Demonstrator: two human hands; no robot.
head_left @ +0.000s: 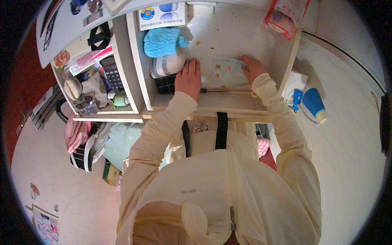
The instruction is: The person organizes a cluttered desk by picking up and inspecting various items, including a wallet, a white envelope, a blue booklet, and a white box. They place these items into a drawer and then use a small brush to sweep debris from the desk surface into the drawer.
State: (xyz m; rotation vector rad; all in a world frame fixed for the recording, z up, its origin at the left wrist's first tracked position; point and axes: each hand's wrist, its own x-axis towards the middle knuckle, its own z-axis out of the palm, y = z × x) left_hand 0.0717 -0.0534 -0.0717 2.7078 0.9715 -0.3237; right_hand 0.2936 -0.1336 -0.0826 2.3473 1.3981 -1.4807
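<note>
My left hand [189, 78] lies palm down in the open drawer [232, 105], its fingers extended against a rolled striped cloth [167, 65] and a black checked cloth [165, 84]. Above these sits a fluffy blue cloth [160, 42]. At the drawer's right side, my right hand [255, 69], slightly blurred, has its thumb and fingers around the right end of a flat pale green printed packet [229, 72]. Just below the packet lies a thin stick with a dark tip [225, 90], its right end near my right sleeve.
A white printed box [162, 16] and a red-edged plastic pouch [286, 18] are at the drawer's far corners. The left compartment holds a calculator [111, 72] and a green bottle [120, 99]. On the right are a blue-and-cream object [314, 104] and a small blue item [297, 98].
</note>
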